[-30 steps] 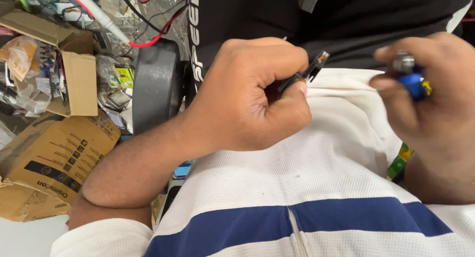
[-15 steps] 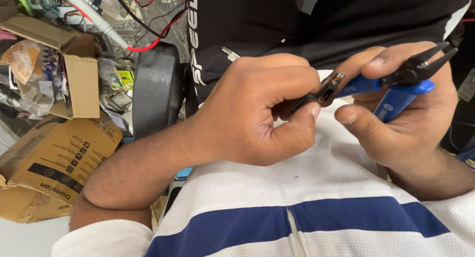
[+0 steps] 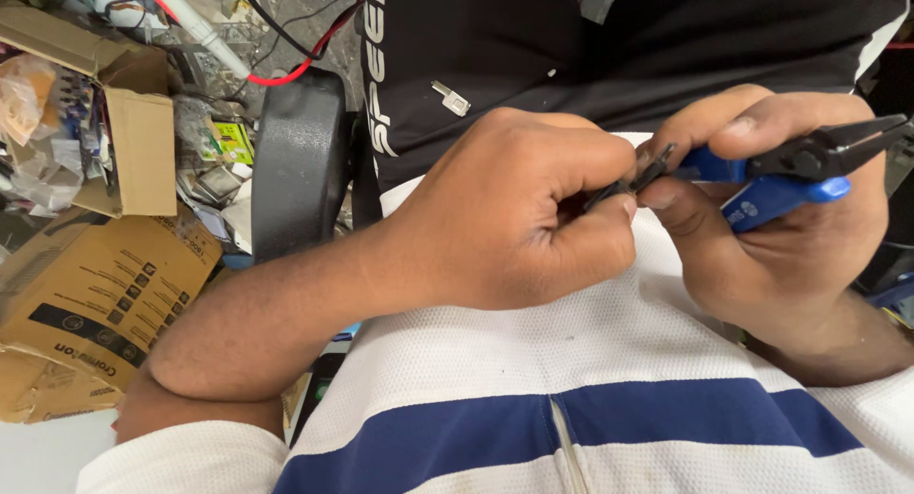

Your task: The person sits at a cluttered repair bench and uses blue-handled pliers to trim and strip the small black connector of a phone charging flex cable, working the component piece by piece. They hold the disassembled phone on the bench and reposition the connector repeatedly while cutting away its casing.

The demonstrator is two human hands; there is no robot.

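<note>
Holding a pair of blue-handled pliers point(image 3: 790, 175) in the right hand point(image 3: 771, 237), with the fingers wrapped around the handles and the dark metal head poking out toward the right edge of the shot. The left hand point(image 3: 519, 213) is curled into a loose fist and pinches a small dark part point(image 3: 628, 182) between thumb and forefinger; it's too tiny and covered up to say what it actually is. Both hands are pressed together right at that part, fingertips touching, up against the chest over a white shirt with a blue stripe point(image 3: 590, 427). Above them is someone's black shirt point(image 3: 533, 47). Off to the left there's a black rounded chair armrest point(image 3: 297, 161), cardboard boxes point(image 3: 95, 285), a red wire point(image 3: 295, 66) and a pile of assorted clutter behind.
</note>
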